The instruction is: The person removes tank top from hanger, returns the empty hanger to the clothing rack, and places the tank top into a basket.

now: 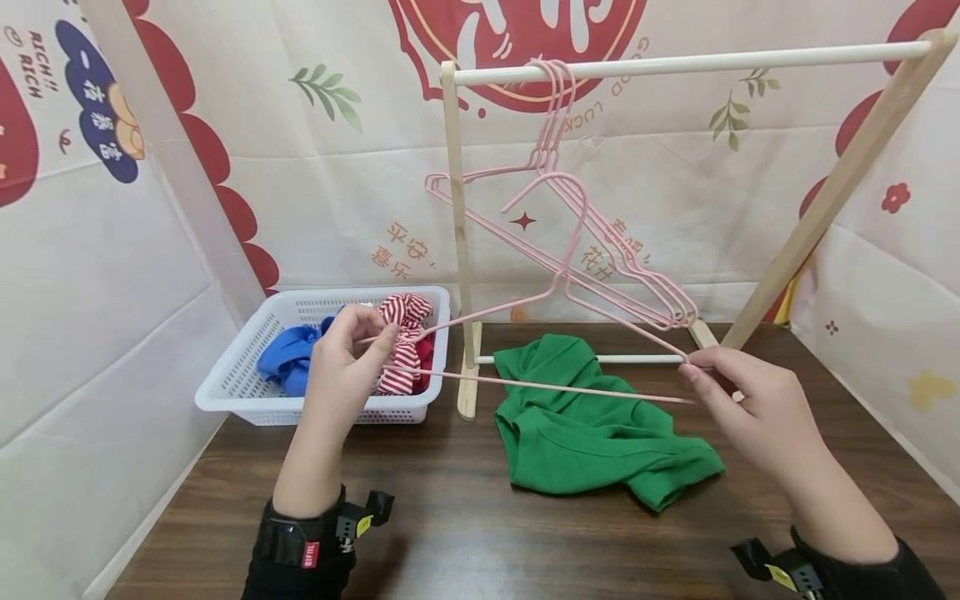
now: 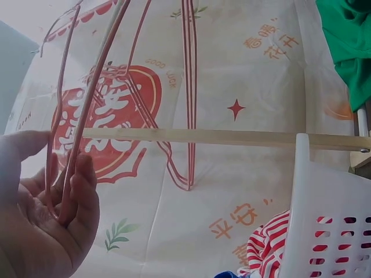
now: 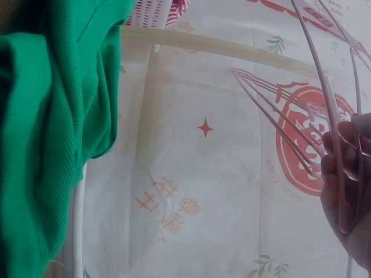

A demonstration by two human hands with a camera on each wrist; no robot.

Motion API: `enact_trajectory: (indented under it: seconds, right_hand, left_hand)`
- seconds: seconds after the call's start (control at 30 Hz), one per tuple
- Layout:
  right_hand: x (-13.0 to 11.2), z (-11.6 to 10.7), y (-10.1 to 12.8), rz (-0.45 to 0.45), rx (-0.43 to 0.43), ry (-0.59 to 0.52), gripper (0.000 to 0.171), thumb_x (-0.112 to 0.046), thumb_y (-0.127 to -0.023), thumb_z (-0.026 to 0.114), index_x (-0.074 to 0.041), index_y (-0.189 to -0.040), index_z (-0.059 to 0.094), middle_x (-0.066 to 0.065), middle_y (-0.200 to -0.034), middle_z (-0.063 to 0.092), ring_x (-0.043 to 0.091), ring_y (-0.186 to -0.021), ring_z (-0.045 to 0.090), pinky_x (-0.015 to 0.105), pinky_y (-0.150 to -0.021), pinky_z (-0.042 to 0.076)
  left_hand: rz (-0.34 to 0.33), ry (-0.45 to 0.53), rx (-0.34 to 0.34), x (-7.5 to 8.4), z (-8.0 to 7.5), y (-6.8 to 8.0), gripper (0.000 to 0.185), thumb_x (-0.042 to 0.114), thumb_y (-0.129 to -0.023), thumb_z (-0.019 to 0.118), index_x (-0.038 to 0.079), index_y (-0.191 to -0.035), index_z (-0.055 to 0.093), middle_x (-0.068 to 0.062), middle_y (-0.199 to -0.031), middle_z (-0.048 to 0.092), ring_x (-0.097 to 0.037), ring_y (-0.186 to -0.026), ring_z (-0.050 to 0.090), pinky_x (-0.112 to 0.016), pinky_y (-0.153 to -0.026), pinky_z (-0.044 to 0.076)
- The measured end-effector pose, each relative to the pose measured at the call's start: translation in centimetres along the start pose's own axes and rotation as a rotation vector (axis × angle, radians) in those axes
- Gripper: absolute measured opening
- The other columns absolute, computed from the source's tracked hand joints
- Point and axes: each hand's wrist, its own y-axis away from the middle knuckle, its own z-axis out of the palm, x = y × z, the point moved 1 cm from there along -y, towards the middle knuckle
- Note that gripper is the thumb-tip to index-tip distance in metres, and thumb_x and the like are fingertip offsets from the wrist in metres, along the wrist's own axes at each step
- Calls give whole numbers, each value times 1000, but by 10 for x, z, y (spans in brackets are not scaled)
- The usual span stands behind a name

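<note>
Table (image 1: 450, 533): dark brown wood | walls: white cloth with red pictures | rack (image 1: 675, 60): wood, pink hangers on it | basket (image 1: 247, 392): white, clothes inside | shirt (image 1: 592, 433): green, on table | left hand (image 1: 347, 360) and right hand (image 1: 738, 387): each pinching an end of hanger (image 1: 540, 317) above shirt

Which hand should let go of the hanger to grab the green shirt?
Probably right. The right hand pinches the pink hanger just above the green shirt; the left hand holds its far end near the basket.
</note>
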Motion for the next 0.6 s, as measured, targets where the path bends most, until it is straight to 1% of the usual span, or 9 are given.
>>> enact_trajectory:
  seconds: [0.07, 0.13, 0.2, 0.27, 0.33, 0.4, 0.5, 0.57, 0.6]
  right_hand:
    - [1, -2, 0, -13, 27, -18, 5, -4, -88, 68, -9, -90, 70, -9, -73, 61, -7, -65, 48, 15, -59, 39]
    - [2, -4, -1, -16, 51, -45, 4, -6, -90, 67, -5, -89, 70, -8, -74, 62, -7, -65, 50, 12, -59, 40]
    - [4, -7, -1, -13, 83, -78, 10, -9, -92, 65, -2, -88, 70, -7, -74, 63, -7, -66, 52, 9, -59, 41]
    - [5, -10, -1, -2, 116, -100, 11, -8, -92, 65, 1, -87, 70, -6, -74, 64, -8, -67, 54, 7, -60, 43]
    - [6, -13, -1, 15, 146, -93, 12, -7, -92, 66, 2, -86, 70, -7, -75, 64, -9, -70, 54, 5, -63, 43]
    - [6, -17, 0, 32, 176, -75, 10, -4, -90, 66, 3, -86, 71, -10, -77, 63, -10, -70, 53, 4, -64, 41]
    - [6, -22, 0, 58, 216, -58, 10, -3, -90, 66, 5, -86, 71, -15, -80, 61, -11, -71, 51, 4, -66, 39]
    - [6, -24, -1, 73, 235, -82, 8, 1, -88, 66, 8, -85, 70, -15, -78, 61, -10, -68, 52, 4, -65, 39]
    - [6, -25, -1, 82, 245, -89, 7, 4, -87, 66, 8, -85, 70, -15, -78, 61, -10, -68, 52, 4, -64, 39]
  left_hand:
    - [-4, 30, 3, 0, 0, 0, 23, 29, -99, 57, 6, -106, 57, -10, -94, 67, -22, -80, 67, -31, -71, 56]
    - [-1, 48, 7, 0, -1, 0, 28, 31, -101, 53, 6, -111, 58, -10, -96, 68, -22, -79, 67, -31, -71, 56]
    - [13, 61, 11, 0, -2, 0, 32, 32, -103, 49, 6, -117, 59, -8, -101, 69, -19, -83, 66, -33, -73, 56]
    - [34, 89, 3, 0, -2, 0, 35, 32, -104, 46, 6, -124, 56, -8, -108, 69, -18, -87, 67, -36, -75, 57]
    - [57, 105, -9, 0, -2, 1, 38, 32, -105, 44, 7, -131, 53, -8, -113, 68, -17, -91, 67, -40, -77, 56]
    - [72, 121, -23, 0, -1, 1, 40, 31, -105, 42, 7, -136, 49, -9, -117, 66, -19, -94, 67, -38, -77, 56]
    - [77, 121, -30, -1, -1, 1, 40, 31, -105, 42, 9, -139, 46, -8, -122, 64, -19, -98, 66, -33, -77, 55]
    - [69, 119, -30, -2, 0, 0, 40, 31, -105, 42, 10, -138, 47, -8, -123, 63, -20, -99, 65, -35, -78, 55]
    - [65, 117, -34, -3, 0, 0, 39, 31, -105, 42, 11, -138, 47, -7, -124, 63, -20, -100, 65, -38, -80, 55]
